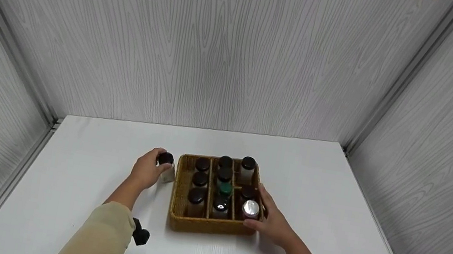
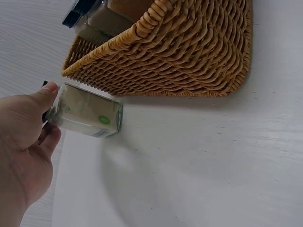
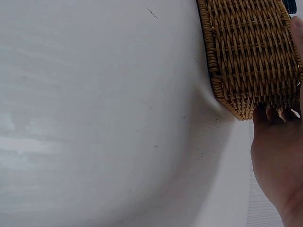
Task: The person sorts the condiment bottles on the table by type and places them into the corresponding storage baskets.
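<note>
My left hand (image 1: pixel 145 172) pinches a small glass spice jar (image 2: pixel 90 112) by its black cap, just left of a brown wicker basket (image 1: pixel 209 227). Pale powder fills the jar, and a green mark shows on its side. At the basket's right side, my right hand (image 1: pixel 276 225) grips the front corner, thumb in front and fingers along the side wall. Inside the basket stand several capped jars in divided compartments: dark-capped jars (image 1: pixel 197 195) on the left, a green cap (image 1: pixel 225 188) in the middle, and a silver cap (image 1: pixel 250 209) at front right.
The basket stands on a white tabletop (image 1: pixel 313 183). Grey wood-grain panels (image 1: pixel 216 51) rise behind the table and on both sides. Within the basket's left compartment, a strip of woven floor (image 1: pixel 183 188) shows beside the jars.
</note>
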Demonstrator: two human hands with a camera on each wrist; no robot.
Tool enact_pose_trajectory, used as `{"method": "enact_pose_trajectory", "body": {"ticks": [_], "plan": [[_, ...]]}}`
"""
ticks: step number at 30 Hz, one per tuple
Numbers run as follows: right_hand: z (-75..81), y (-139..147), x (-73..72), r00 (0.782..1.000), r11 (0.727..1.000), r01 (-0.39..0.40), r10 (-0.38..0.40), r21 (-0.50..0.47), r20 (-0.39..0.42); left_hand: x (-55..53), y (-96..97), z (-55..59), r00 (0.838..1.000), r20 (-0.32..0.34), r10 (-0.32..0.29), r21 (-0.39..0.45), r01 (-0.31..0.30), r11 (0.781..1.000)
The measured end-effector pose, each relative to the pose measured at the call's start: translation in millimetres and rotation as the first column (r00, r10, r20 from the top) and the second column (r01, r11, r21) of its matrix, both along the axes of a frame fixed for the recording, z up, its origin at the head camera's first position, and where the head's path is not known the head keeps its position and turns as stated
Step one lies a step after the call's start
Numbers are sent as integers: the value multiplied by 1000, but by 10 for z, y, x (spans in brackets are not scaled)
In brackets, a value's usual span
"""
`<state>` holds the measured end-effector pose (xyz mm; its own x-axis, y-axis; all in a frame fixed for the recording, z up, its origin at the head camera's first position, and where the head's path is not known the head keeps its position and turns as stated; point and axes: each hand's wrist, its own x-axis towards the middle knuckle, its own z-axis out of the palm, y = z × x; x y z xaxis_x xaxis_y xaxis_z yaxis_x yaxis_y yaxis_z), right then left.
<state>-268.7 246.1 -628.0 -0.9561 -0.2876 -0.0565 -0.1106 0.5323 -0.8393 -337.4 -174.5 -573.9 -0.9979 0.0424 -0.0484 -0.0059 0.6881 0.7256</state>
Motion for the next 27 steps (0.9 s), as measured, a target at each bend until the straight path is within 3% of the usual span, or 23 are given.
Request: {"method": "enact_pose_trajectory", "body": {"ticks": [6,19,27], "plan": [[30,-20,6,1000,1000,5,-5,9,6,15,-28,53,1000,-6,-8,34,8,999],[19,-19,2,1000,1000,8,-8,27,1,-4,-24,286,999,0,-35,78,35,996],[21,-21,5,1000,1000,5,-5,12,-5,25,-6,428,998,-34,-54,88,57,995]]}}
